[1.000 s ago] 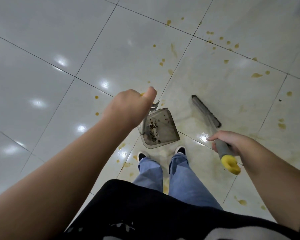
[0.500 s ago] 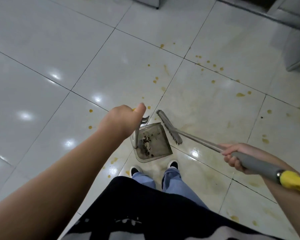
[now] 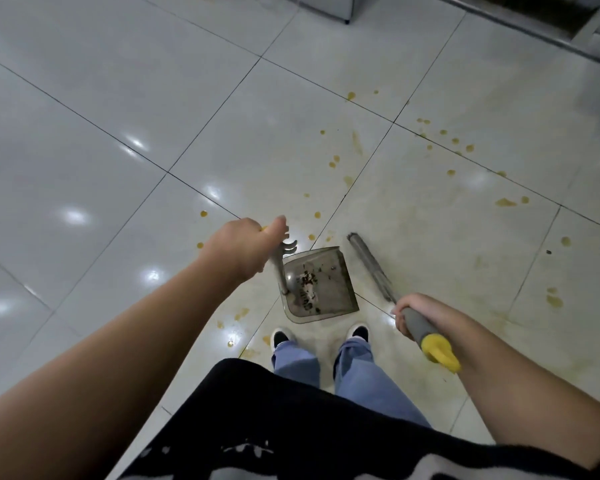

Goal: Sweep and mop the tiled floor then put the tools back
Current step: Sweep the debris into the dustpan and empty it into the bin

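A grey dustpan (image 3: pixel 329 296) with dark crumbs in it stands on the glossy tiled floor (image 3: pixel 125 98) just ahead of my shoes. My left hand (image 3: pixel 245 249) grips the top of its upright handle, whose yellow tip barely shows. To the right of the pan, the grey broom head (image 3: pixel 369 263) rests on the tiles, a short gap away from the pan. My right hand (image 3: pixel 414 313) grips the broom's grey handle just below its yellow end cap (image 3: pixel 440 353).
Yellow-brown drips and smears (image 3: pixel 504 202) dot the tiles ahead and to the right. A grey cabinet base (image 3: pixel 329 5) and a dark floor rail (image 3: pixel 534 32) run along the top right. My shoes (image 3: pixel 281 336) stand behind the pan.
The broom head has swung from the pan's mouth out to the right, and my right hand has drawn the handle nearer to my body. My left hand keeps the dustpan in place.
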The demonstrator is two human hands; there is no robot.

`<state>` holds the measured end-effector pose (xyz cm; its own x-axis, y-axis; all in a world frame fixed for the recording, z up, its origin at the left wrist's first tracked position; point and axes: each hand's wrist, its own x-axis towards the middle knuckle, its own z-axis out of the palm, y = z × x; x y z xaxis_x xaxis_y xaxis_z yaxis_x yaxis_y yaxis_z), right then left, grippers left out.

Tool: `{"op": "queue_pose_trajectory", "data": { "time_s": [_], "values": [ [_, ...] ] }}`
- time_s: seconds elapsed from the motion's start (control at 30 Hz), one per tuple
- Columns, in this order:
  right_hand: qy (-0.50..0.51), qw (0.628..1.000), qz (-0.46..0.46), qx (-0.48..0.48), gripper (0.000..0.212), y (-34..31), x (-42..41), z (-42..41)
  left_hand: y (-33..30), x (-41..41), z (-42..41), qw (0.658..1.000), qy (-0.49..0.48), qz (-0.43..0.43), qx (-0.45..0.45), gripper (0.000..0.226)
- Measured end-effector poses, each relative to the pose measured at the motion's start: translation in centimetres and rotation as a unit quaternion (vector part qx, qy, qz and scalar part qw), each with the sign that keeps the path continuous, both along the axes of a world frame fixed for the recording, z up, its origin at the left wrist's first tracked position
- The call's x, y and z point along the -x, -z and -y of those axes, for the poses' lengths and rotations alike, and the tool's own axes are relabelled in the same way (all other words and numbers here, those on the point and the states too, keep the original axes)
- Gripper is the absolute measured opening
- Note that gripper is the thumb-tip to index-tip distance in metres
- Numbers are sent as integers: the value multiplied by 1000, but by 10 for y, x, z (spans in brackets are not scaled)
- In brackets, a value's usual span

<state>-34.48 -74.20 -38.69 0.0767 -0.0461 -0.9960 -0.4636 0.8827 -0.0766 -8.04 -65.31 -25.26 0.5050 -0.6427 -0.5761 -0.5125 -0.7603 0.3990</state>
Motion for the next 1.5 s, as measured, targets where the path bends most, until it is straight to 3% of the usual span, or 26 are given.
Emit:
{"op": "queue_pose_trajectory", "data": {
  "time_s": [0.13,0.37,0.47,0.57,0.67,0.7,0.87,1.27,1.5],
  "values": [
    [107,992,48,-52,49,0,-6,-9,1,-6,-11,1000,5,-2,3,59],
    [169,985,21,-24,12,-34,30,-33,3,-10,-15,995,69,-76,7,55],
    [181,983,18,21,42,-48,40,-61,3,-5,-23,981,61,-185,10,51],
    [184,981,29,49,56,-70,32,-88,1,-1,-24,976,49,-208,42,44],
    [233,970,22,62,44,-87,40,-106,-9,17,-25,971,68,-221,56,42],
    [254,965,25,60,19,-92,46,-110,-13,25,-26,971,84,-217,55,44],
    [338,938,24,71,26,-112,90,-147,-35,59,-39,962,145,-215,82,47],
    [557,812,73,161,15,-130,255,-356,-70,260,-125,922,273,-253,108,34],
    [683,704,66,182,19,-123,318,-507,-65,372,-186,880,364,-293,82,52]
  ]
}}
